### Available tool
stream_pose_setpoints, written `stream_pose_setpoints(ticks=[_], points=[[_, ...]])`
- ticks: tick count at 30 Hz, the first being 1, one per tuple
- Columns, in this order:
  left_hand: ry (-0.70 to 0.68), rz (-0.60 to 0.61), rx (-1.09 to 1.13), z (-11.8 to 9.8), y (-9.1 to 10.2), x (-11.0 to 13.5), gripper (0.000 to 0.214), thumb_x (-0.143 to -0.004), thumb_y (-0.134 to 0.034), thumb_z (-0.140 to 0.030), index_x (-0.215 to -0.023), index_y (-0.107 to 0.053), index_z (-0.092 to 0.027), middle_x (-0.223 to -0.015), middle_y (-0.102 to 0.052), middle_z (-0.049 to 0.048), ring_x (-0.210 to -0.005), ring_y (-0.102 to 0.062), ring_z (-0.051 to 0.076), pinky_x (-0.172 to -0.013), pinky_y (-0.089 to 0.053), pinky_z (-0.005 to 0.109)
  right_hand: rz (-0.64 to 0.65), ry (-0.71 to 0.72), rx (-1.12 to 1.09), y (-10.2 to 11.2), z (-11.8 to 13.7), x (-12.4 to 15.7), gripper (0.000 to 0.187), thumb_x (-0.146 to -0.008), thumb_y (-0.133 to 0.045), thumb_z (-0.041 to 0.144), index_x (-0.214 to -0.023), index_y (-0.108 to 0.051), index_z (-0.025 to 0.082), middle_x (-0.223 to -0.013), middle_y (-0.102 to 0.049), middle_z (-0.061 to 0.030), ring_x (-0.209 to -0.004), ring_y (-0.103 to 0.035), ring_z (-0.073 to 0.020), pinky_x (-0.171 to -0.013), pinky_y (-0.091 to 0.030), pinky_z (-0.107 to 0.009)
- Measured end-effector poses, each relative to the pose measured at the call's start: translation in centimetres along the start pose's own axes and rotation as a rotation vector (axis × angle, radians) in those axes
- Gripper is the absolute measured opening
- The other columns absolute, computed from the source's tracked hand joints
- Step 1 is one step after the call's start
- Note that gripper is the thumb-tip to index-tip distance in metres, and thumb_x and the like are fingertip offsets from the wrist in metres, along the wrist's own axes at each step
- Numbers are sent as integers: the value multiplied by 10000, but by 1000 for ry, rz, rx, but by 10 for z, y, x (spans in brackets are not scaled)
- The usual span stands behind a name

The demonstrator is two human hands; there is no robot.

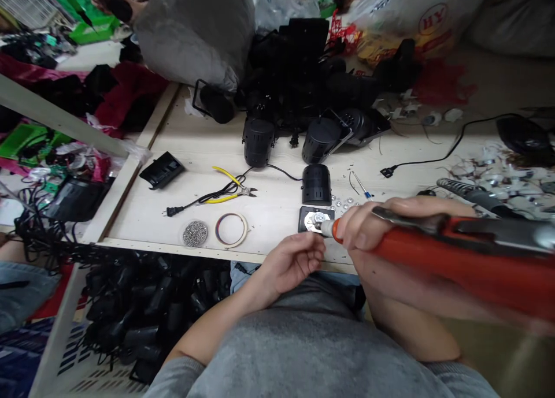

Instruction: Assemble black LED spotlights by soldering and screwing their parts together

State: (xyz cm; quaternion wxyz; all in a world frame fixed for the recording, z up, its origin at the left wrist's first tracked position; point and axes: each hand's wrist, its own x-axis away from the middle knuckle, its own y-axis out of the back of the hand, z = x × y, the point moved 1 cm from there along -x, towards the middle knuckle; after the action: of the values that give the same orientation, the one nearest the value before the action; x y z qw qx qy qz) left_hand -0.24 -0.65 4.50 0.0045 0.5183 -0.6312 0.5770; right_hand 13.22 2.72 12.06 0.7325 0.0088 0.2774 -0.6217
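The right hand [368,227] had its grip clenched on a red soldering iron [477,259] — tip over a metal disc [315,220] on a black plate [304,220] — while the left hand [292,262] stayed released, grasping nothing.

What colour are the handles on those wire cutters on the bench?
Bright yellow; the head view shows the wire cutters best.

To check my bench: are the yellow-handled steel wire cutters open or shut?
Open: the yellow-handled steel wire cutters lie with their two handles spread apart.
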Motion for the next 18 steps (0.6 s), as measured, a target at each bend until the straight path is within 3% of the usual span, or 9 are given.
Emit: stream_pose_setpoints(ticks=[2,3,6,8,9,12,18], points=[[-23,76,-279,2,2,3,442,-567,-937,-445,-703,-662,-126,-677,-644,27,-548,-557,87,-509,-453,207,-37,24,4,1,-17,-6,398,-911,-519,618,-1069,-727,318,-650,-658,-40,-563,-597,-247,-571,-519,-450],[-117,49,-438,1,4,3,438,-583,-924,-461,-718,-668,-133,-680,-644,26,-552,-552,96,-520,-451,226,-64,29,5,2,-25,-8,545,-867,-482,747,-1057,-729,300,-642,-641,-43,-540,-577,-242,-540,-506,-439],[-686,-257,-924,-7,16,-3,324,-709,-851,-422,-812,-671,-173,-764,-647,26,-682,-585,149,-649,-496,297,-99,-10,21,4,-46,-14,849,-719,-325,974,-1029,-722,291,-620,-591,-38,-487,-532,-230,-456,-459,-402],[-1016,-414,-1193,-12,23,-11,337,-718,-855,-373,-918,-655,-190,-887,-662,47,-848,-614,204,-781,-516,355,-66,-56,29,5,-53,-16,853,-700,-316,988,-1015,-723,307,-632,-599,-38,-480,-542,-231,-436,-455,-394],[-1110,-438,-1296,-13,26,-16,396,-704,-869,-359,-981,-641,-193,-954,-666,61,-921,-614,228,-832,-513,378,-48,-80,30,6,-55,-16,841,-698,-332,984,-1012,-725,311,-653,-616,-42,-486,-553,-234,-437,-462,-397],[-1174,-398,-1469,-12,31,-31,550,-690,-885,-338,-1128,-585,-197,-1080,-657,84,-1005,-599,260,-877,-499,402,-39,-120,48,6,-56,-17,835,-679,-352,992,-1002,-728,321,-698,-653,-50,-494,-569,-239,-451,-487,-413],[-1117,-385,-1488,-6,31,-50,486,-723,-859,-268,-1121,-591,-195,-1122,-635,79,-1043,-581,259,-887,-477,391,-62,-130,73,5,-62,-18,890,-643,-312,1027,-968,-724,308,-637,-620,-41,-471,-562,-235,-434,-473,-394]])
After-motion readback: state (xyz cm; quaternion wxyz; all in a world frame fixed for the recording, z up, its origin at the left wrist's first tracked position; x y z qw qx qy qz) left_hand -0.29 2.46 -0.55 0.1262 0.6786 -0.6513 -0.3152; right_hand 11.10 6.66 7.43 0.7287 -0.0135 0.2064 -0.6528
